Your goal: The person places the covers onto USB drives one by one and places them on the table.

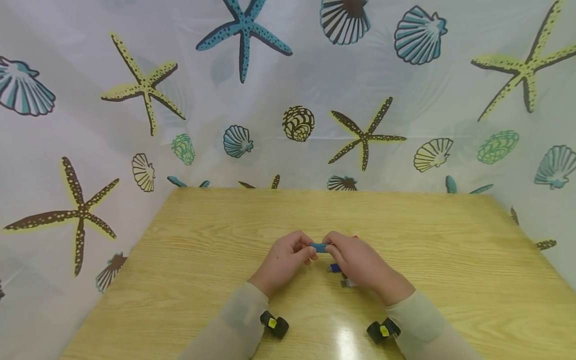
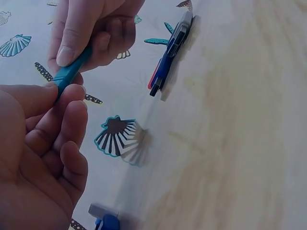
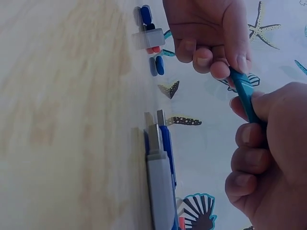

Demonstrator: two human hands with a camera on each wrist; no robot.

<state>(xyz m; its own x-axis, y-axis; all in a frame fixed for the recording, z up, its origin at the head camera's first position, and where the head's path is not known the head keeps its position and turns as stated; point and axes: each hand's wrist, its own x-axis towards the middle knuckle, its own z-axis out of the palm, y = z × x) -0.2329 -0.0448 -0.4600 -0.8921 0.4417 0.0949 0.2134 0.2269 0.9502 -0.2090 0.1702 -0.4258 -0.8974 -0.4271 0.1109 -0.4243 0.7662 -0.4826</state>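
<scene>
Together, 2 hands (image 1: pixel 284 260) (image 1: pixel 360 260) pinching blue stick (image 1: pixel 319 248), wooden table (image 1: pixel 216 225) beneath, seashell-print cloth (image 1: pixel 270 100) behind

Head view: bright, even, apparently from overhead; white glare toward the near edge of the surface (image 1: pixel 450 240), about midway along; starfish print (image 1: pixel 81 212) beyond the left edge visibly stretched; held blue stick (image 1: pixel 319 248) soft in detail. Wrist views: dimmer, greyish, low in contrast; grain of the surface smeared; soft shadows alongside small blue items (image 3: pixel 159 65).
</scene>
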